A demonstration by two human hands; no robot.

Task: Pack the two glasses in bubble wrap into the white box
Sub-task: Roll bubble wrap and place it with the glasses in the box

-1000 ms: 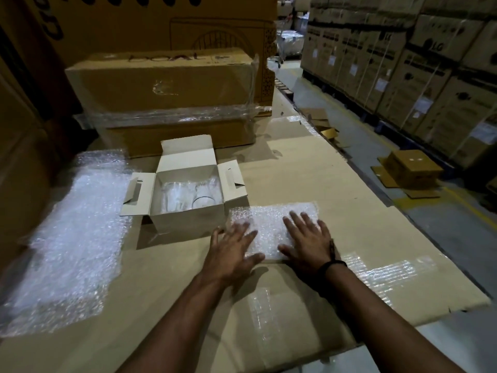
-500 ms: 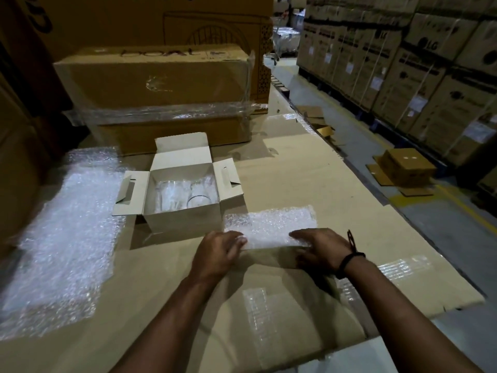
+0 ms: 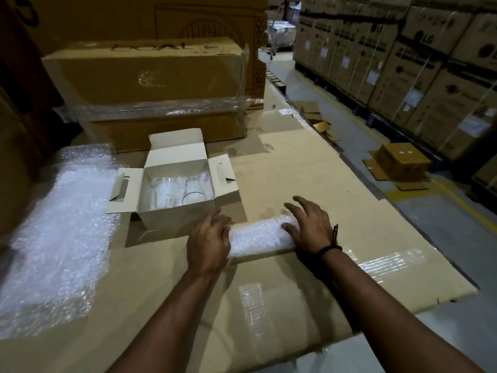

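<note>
On a cardboard-covered bench [image 3: 282,170], the left hand [image 3: 208,238] curled its fingers over one end of a folded strip of bubble wrap [image 3: 259,238], while the right hand [image 3: 309,224] pressed a thumb on the other end, its fingers spread and released. Just behind, the open white box [image 3: 174,216] held two glasses [image 3: 177,192] in bubble wrap. Stacked cartons [image 3: 425,39] at right read "LG".
</note>
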